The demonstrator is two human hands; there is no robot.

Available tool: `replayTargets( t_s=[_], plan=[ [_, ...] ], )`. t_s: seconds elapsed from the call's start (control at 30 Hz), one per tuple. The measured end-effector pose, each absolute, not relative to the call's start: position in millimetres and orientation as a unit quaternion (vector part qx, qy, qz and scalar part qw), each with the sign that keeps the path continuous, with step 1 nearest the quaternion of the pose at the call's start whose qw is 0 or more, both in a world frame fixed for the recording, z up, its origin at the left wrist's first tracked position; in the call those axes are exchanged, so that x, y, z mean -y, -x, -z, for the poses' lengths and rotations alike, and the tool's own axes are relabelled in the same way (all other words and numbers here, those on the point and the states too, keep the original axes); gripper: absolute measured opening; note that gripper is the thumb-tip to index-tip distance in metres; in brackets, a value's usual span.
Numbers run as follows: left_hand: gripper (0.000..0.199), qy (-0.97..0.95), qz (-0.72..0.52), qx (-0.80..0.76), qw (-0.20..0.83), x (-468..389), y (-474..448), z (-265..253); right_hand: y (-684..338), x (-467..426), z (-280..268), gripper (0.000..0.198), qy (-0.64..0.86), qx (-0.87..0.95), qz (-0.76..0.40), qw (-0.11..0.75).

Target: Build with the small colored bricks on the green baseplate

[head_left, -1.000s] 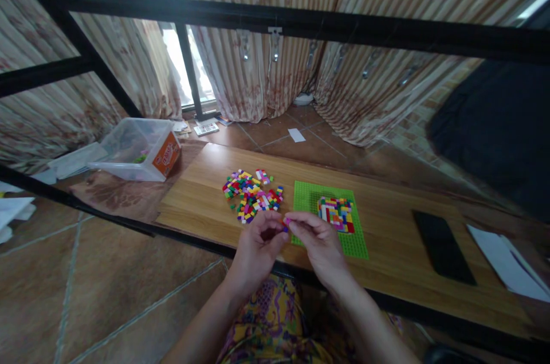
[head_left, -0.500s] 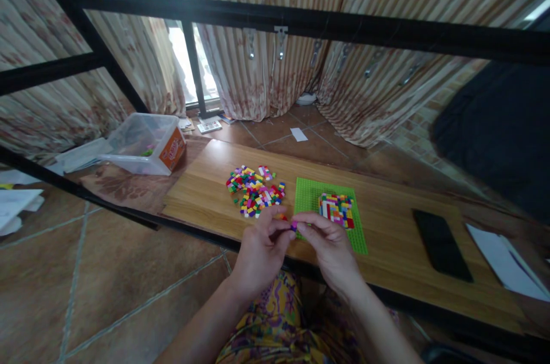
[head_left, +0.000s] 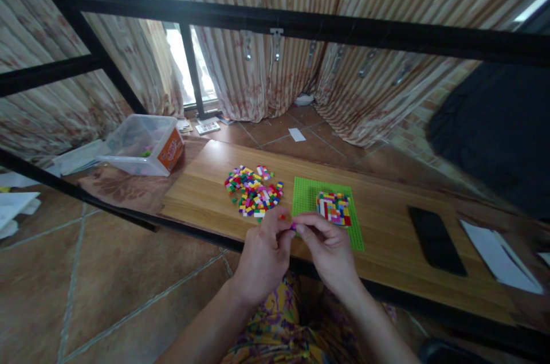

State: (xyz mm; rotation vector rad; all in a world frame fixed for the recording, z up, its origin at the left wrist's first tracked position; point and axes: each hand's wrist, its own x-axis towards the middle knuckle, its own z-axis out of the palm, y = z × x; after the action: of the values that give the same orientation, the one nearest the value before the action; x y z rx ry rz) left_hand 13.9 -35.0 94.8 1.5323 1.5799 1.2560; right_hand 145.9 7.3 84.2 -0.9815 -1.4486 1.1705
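Between the fingertips of both hands is a small purple and pink toy brick piece [head_left: 294, 227], mostly covered by the fingers. My left hand [head_left: 265, 258] pinches it from the left, and my right hand [head_left: 329, 246] pinches it from the right. The hands meet above the near edge of the table, by the lower left corner of the green baseplate [head_left: 303, 195]. On that baseplate stands a block of many-coloured bricks [head_left: 334, 207]. A pile of loose bricks [head_left: 255, 189] lies left of the plate, and a red brick [head_left: 282, 216] shows just beyond my left fingers.
A black phone [head_left: 436, 241] and white paper [head_left: 501, 255] lie on the right of the wooden table [head_left: 193, 186]. On the floor to the left stands a clear plastic box [head_left: 141, 146] with an orange label. A black metal bar [head_left: 258, 17] crosses in front of the curtains.
My left fingers have closed in more around the small brick piece, and less of it shows. The view has shifted slightly; the baseplate and the pile stay as they were.
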Motion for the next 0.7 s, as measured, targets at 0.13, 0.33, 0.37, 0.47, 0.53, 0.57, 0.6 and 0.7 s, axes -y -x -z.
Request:
replayTargets(
  t_s=[0.13, 0.33, 0.37, 0.47, 0.53, 0.57, 0.6, 0.7],
  plan=[
    [0.029, -0.582, -0.468, -0.588, 0.310, 33, -12, -91, -146, -5, -79, 0.011, 0.407, 0.595, -0.479, 0.501],
    [0.023, -0.562, -0.484, -0.565, 0.361, 29, -10, -85, -149, -5, -76, 0.009, 0.395, 0.583, -0.505, 0.500],
    [0.022, -0.558, -0.485, -0.563, 0.369, 29, -10, -84, -150, -5, -75, 0.009, 0.395, 0.581, -0.507, 0.499],
    [0.020, -0.549, -0.483, -0.560, 0.390, 28, -12, -82, -152, -4, -75, 0.009, 0.395, 0.575, -0.513, 0.500],
    [0.024, -0.544, -0.483, -0.551, 0.409, 28, -13, -81, -154, -3, -74, 0.009, 0.396, 0.570, -0.516, 0.502],
    [0.026, -0.543, -0.482, -0.547, 0.418, 27, -13, -80, -155, -3, -74, 0.009, 0.396, 0.569, -0.517, 0.502],
    [0.027, -0.543, -0.480, -0.543, 0.424, 27, -13, -80, -156, -3, -74, 0.009, 0.396, 0.569, -0.518, 0.501],
    [0.026, -0.549, -0.467, -0.537, 0.438, 24, -11, -80, -158, -3, -73, 0.009, 0.399, 0.570, -0.518, 0.498]
  ],
)
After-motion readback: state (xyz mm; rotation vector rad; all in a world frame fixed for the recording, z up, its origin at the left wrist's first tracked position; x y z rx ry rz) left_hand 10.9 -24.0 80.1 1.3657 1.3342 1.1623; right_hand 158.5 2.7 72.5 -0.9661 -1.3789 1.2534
